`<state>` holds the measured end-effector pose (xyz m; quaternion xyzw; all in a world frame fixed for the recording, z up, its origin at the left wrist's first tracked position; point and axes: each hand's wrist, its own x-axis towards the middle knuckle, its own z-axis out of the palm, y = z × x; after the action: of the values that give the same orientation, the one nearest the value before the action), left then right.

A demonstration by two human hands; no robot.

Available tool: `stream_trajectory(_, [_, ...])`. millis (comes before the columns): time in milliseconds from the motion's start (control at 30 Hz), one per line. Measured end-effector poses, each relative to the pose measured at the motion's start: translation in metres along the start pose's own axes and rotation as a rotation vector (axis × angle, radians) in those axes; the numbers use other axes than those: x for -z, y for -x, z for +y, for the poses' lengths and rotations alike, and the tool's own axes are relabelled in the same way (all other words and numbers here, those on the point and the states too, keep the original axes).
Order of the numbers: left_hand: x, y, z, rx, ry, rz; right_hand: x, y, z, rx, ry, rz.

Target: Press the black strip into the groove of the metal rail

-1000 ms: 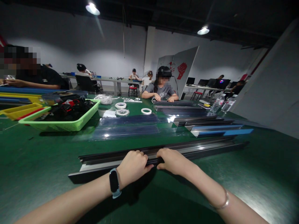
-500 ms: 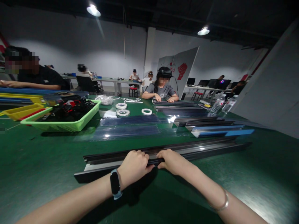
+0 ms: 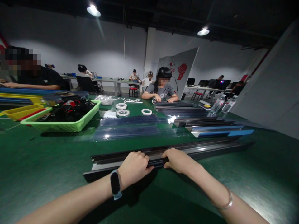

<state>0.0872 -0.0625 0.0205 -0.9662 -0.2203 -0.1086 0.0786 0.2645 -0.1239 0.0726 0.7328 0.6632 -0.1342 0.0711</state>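
A long dark channel-shaped profile [image 3: 205, 151] lies slantwise across the green table, its trough facing up and a pale strip showing inside at the left end. My left hand [image 3: 135, 166], with a watch band at the wrist, is closed over the near wall of the profile, fingers inside the trough and thumb outside. Just to the right, my right hand [image 3: 176, 160] grips the same near wall, thumb on the outer side. Its fingertips are partly hidden in the trough. A short stretch of the wall shows between both hands.
Beyond the profile lie clear plastic sheets [image 3: 130, 132] and more dark and blue-edged profiles [image 3: 210, 129]. Tape rolls [image 3: 146, 112] sit farther back. A green basket [image 3: 79, 124] with dark items stands left. Across the table, a person [image 3: 161, 88] handles similar profiles. Bottles [image 3: 217, 105] stand at right.
The profile has slid to the right, its left end now nearer my left hand. My right hand has moved slightly right with it, while my left hand stays nearly in place.
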Motion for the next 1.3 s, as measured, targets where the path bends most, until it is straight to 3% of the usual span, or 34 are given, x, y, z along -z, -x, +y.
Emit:
stream_trajectory(267, [-0.001,-0.001,0.0,0.002,0.011,0.003,-0.012,-0.003,-0.01,0.156,0.012,0.091])
stream_trajectory(1300, [0.006,0.001,0.005,0.012,0.009,-0.013,-0.003,0.0,-0.002,0.033,0.083,0.039])
